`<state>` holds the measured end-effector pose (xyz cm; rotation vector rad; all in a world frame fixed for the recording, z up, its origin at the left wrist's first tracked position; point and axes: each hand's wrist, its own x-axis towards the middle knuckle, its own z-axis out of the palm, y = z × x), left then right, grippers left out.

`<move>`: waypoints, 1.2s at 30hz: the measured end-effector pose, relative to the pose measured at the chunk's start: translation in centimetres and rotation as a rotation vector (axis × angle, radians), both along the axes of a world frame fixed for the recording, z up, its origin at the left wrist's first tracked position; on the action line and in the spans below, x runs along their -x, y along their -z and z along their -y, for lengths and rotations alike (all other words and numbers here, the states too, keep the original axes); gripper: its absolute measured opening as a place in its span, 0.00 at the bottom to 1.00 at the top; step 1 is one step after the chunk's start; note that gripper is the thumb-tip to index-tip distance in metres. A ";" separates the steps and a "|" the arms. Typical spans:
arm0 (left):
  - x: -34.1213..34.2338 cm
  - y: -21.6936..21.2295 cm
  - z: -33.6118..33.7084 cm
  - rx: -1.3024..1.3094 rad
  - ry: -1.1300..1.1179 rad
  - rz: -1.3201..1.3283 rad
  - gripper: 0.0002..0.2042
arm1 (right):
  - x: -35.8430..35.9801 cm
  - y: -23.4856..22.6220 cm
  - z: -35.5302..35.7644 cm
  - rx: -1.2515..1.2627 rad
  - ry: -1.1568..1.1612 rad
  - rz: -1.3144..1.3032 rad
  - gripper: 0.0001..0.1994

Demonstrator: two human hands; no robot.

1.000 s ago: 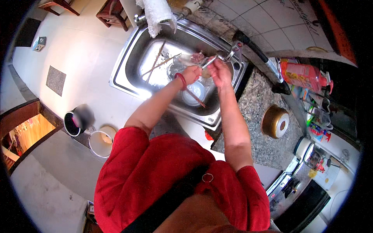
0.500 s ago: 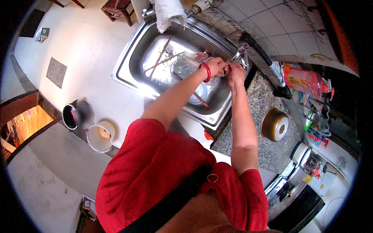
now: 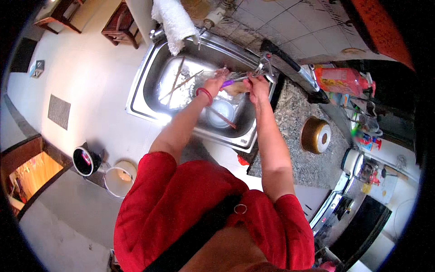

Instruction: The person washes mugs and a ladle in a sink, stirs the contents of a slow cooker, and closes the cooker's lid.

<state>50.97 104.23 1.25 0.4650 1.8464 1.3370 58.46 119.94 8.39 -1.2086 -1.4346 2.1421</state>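
Over the right part of the steel sink [image 3: 136,93], my left hand [image 3: 214,85] closes round the purple handle of a slim metal utensil [image 3: 228,83], its exact kind unclear. A red bangle circles that wrist. My right hand [image 3: 257,87], fingers closed, grips the utensil's metal end close to the tap [image 3: 266,65]. Below them in the basin is a pale round bowl [image 3: 220,113], with a brown stick [image 3: 223,119] across it. Clear, crumpled plastic lies behind my left hand, partly hidden. Several long thin sticks [image 3: 176,84] rest on the basin's left floor.
A white towel [image 3: 174,27] hangs at the sink's back left corner. On the granite counter to the right sits an upturned gold-brown pot [image 3: 316,135]. A pink pump bottle [image 3: 342,81] stands beyond. Two buckets, one dark [image 3: 86,159] and one white [image 3: 120,179], are on the floor at left.
My hands, close together before, have drawn apart, the left one moving leftward. The purple-handled utensil now shows between them. The whole view has shifted slightly.
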 end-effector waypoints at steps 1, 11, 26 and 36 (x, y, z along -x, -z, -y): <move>0.3 0.2 -0.6 0.096 0.070 -0.088 0.21 | -0.3 0.1 -0.2 0.024 -0.047 -0.011 0.04; -2.2 -0.4 -9.5 -0.400 0.346 0.207 0.17 | -4.3 -0.8 -1.3 -0.313 -0.022 -0.006 0.03; -0.6 -1.4 5.0 -0.084 0.297 -0.215 0.24 | -8.7 -16.6 3.8 -1.040 -0.103 0.348 0.06; 1.7 1.2 11.4 -0.018 0.214 -0.106 0.11 | -11.0 -46.5 3.2 -1.279 0.257 -0.462 0.09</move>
